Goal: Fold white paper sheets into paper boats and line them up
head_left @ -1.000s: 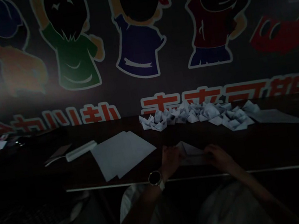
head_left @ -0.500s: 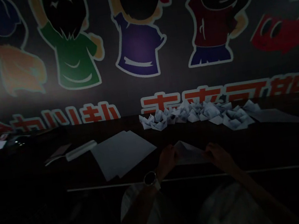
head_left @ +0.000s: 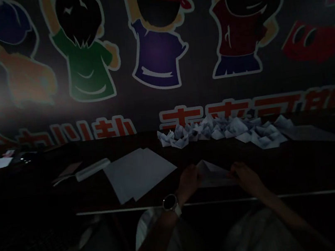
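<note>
A folded sheet of white paper (head_left: 212, 173), peaked at the top with a flat strip along its bottom, is held near the dark table's front edge. My left hand (head_left: 190, 179), a watch on its wrist, pinches the paper's left side. At the other end, my right hand (head_left: 244, 176) grips the right corner, fingers closed. Dim light hides the exact finger positions. Behind the hands lies a cluster of folded paper boats (head_left: 218, 128). To the left rests a small stack of flat white sheets (head_left: 140, 173).
A dark table (head_left: 145, 143) runs across the view, its pale front edge (head_left: 120, 210) close to my knees. Another white sheet (head_left: 313, 134) lies right of the boats. A clear rolled or wrapped item (head_left: 94, 169) lies at left. Behind stands a wall with painted cartoon figures (head_left: 157, 55).
The whole view has shifted slightly down and right. Both hands keep hold of the folded paper in nearly the same place; its lower strip looks a little more spread.
</note>
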A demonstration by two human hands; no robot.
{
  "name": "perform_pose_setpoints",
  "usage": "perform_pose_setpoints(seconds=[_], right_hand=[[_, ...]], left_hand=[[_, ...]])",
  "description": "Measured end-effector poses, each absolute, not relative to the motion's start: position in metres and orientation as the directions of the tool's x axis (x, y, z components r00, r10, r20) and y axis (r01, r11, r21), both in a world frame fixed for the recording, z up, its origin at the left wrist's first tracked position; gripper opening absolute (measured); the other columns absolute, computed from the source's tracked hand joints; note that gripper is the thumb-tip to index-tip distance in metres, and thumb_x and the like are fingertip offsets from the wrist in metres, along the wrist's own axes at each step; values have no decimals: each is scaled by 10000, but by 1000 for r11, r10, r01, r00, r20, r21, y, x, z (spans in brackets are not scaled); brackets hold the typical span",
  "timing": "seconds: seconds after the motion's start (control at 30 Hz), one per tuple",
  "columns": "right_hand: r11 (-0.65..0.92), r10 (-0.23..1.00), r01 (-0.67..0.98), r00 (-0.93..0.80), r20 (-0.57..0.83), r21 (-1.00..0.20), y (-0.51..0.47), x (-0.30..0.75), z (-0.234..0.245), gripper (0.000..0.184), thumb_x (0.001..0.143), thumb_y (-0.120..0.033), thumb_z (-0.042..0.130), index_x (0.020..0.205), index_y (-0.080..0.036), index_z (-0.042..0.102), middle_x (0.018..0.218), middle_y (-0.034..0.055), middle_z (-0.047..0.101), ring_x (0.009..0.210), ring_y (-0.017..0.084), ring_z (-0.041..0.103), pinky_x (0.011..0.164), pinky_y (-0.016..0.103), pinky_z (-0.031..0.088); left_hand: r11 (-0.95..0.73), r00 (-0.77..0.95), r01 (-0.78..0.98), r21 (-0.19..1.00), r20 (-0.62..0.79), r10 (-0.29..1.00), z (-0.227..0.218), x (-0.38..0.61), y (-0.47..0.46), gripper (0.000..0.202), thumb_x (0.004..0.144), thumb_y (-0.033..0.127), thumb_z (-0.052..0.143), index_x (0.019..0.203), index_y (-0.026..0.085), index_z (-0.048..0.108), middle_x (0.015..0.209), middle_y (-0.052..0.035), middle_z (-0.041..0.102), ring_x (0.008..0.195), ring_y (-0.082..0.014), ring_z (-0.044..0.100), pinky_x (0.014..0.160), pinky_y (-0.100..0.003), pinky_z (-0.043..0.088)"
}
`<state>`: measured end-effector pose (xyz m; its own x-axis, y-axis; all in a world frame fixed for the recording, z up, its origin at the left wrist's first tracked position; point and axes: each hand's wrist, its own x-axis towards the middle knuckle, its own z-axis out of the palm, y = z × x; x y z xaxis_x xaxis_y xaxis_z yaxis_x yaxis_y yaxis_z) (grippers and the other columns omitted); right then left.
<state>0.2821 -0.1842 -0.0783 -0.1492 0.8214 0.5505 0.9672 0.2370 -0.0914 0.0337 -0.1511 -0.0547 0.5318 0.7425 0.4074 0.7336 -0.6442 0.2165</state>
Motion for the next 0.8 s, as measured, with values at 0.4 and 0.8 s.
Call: perform_pose_setpoints(seconds=[0.4, 0.8], right_hand=[[208, 827, 978, -194, 528, 33, -188, 277, -72, 125, 836, -236, 473, 734, -200, 534, 816, 59, 604, 785, 206, 554, 673, 297, 393], [192, 821, 981, -159, 548, -3, -192, 277, -73, 127, 828, -263, 477, 722, -211, 524, 792, 40, 590, 778, 201, 543, 650, 295, 376]], left_hand=[[-751, 742, 648, -127, 328, 585, -32, 47, -173, 240, 876, 118, 360, 1032, 188, 529, 1084, -56, 564, 1045, -188, 484, 936, -340, 322], [-661, 545, 741, 119, 468, 696, -61, 42, -232, 643, 782, 642, 384, 1277, 233, 412, 1312, -108, 416, 1203, -315, 361, 1047, -538, 159]])
